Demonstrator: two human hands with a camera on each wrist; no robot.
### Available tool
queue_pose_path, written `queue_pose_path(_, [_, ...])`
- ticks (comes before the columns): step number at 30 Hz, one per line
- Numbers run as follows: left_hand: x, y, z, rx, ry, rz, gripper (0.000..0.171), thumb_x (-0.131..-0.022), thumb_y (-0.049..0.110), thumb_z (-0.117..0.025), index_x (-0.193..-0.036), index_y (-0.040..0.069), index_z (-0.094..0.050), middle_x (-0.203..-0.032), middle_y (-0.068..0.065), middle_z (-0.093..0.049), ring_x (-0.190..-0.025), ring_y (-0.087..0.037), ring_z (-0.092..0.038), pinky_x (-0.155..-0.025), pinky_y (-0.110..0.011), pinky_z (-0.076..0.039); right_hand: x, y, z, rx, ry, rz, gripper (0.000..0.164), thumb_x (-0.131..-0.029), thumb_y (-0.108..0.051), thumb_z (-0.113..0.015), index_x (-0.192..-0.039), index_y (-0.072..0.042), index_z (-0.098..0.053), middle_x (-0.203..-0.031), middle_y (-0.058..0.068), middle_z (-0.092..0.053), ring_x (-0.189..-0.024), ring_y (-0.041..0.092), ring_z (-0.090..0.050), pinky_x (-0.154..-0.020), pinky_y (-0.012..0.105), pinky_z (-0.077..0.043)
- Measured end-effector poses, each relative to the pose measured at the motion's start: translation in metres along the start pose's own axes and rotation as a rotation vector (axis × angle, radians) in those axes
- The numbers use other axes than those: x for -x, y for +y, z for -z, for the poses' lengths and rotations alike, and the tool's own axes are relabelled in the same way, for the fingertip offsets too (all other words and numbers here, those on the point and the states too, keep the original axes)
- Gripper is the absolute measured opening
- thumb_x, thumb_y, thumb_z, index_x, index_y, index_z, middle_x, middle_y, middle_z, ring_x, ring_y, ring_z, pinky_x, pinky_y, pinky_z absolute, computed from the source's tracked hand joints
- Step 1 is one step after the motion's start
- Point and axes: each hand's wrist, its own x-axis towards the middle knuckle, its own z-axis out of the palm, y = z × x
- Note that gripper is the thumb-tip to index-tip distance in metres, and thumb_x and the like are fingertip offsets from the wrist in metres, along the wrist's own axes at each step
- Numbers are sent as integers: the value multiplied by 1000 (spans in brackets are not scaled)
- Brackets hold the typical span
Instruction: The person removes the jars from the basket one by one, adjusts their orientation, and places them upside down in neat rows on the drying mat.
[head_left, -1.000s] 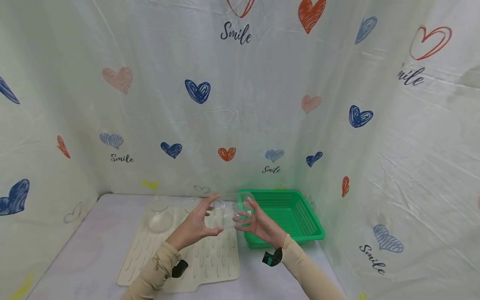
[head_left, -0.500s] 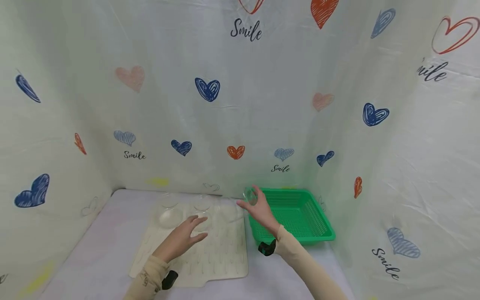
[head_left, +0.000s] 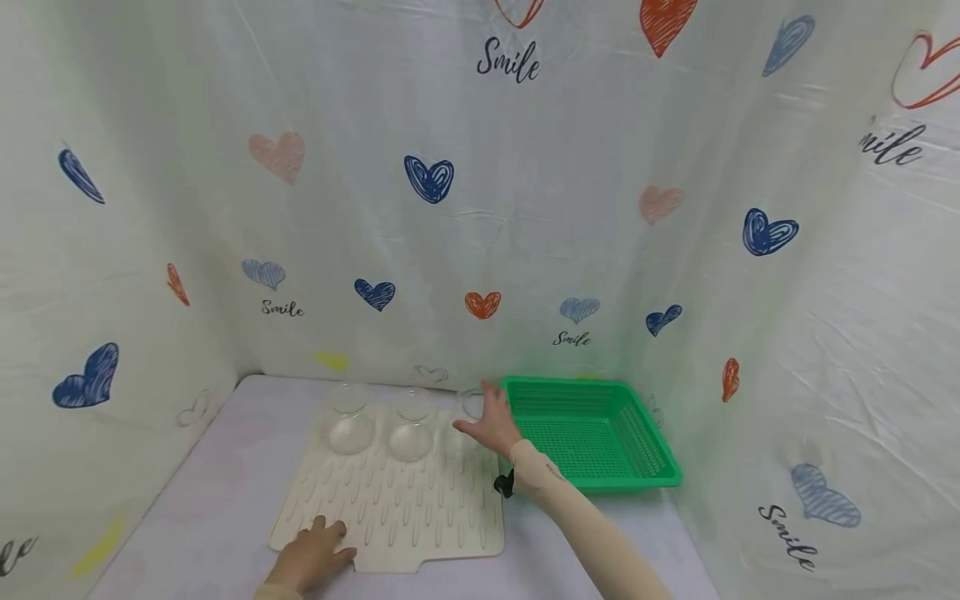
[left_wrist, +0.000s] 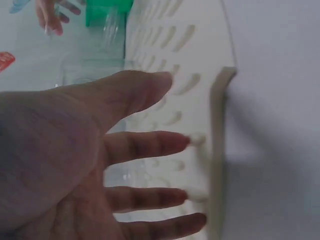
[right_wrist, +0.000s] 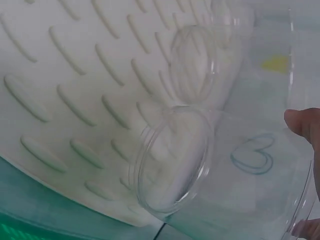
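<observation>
A clear, see-through jar (right_wrist: 225,170) stands mouth down at the back right of the cream ridged mat (head_left: 420,508). My right hand (head_left: 491,423) holds its upper end, thumb and fingers on either side. Two similar upturned jars stand in a row to its left, one in the middle (head_left: 411,442) and one farther left (head_left: 350,434). At the mat's front left edge lies my left hand (head_left: 311,557), fingers spread and holding nothing. The left wrist view shows its fingers (left_wrist: 150,146) stretched over the mat's ridges.
A green slotted plastic basket (head_left: 667,477) stands just right of the mat on the white-covered table (head_left: 187,500). A white curtain (head_left: 510,225) printed with hearts encloses the table at the back and sides.
My left hand has let go of the jar and drawn back to the mat's front left. My right hand has turned the jar mouth down and brought it to the mat's back right.
</observation>
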Motion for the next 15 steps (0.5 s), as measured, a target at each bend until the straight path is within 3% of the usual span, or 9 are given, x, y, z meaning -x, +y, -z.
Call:
queue_pose_path(6, [-4, -3, -16, 38, 68, -7, 40, -81, 35, -74, -109, 9, -64, -100, -14, -50, -81, -32, -49, -63, -46, -51, 2, 12, -12, 30, -12, -24, 100, -81, -46, -75, -154, -8, -19, -153, 29, -18, -139, 46, -30, -102, 58, -41])
queue_pose_path(15, [-6, -4, -15, 20, 106, -19, 36, -83, 32, -73, -103, 4, -64, -94, -12, -44, -79, -32, -45, -60, -42, -47, -1, 18, -17, 106, 0, -9, 98, -82, -50, -72, -153, -6, -21, -154, 31, -16, -142, 46, -22, -106, 57, -38])
